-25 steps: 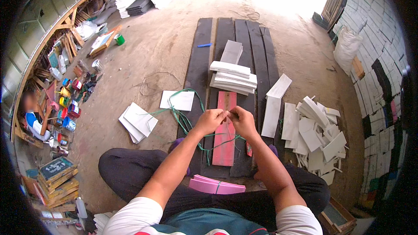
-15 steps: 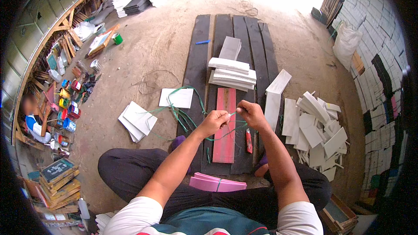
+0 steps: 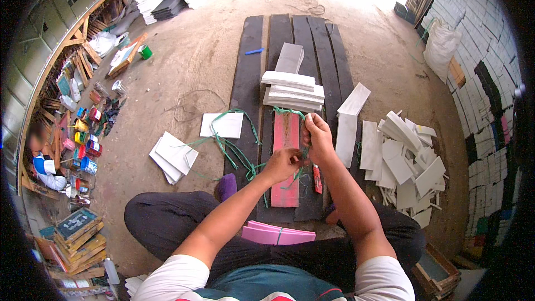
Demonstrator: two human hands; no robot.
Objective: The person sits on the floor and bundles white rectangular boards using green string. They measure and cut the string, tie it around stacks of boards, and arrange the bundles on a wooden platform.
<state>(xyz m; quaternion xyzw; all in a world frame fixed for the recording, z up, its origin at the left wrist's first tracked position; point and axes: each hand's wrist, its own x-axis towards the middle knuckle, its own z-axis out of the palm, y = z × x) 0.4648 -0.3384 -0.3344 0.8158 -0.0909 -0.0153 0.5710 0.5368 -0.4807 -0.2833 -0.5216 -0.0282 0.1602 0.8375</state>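
A thin green string [image 3: 223, 144] trails from the floor at the left across to my hands. My right hand [image 3: 317, 135] is closed on it over the right edge of a red board [image 3: 284, 125], and a piece of string stretches left from its fingers along the board's far end. Lower and to the left, my left hand [image 3: 284, 165] has its fingers curled together at the part hanging below the right hand. The fingertips are partly hidden. Beside the board lies a red cutter knife [image 3: 317, 178]. Just beyond it is a stack of white foam strips [image 3: 294, 96].
Dark planks [image 3: 247, 78] lie beneath the work. Loose white pieces [image 3: 404, 167] are heaped at the right, and white sheets [image 3: 173, 156] rest at the left. A pink bundle [image 3: 278, 234] tied with string lies before me. A person [image 3: 47, 170] sits at the far left beside paint cans.
My hands were side by side with the string between them. The right has turned upright and lifted slightly away from me; the left has dropped below it, nearer me.
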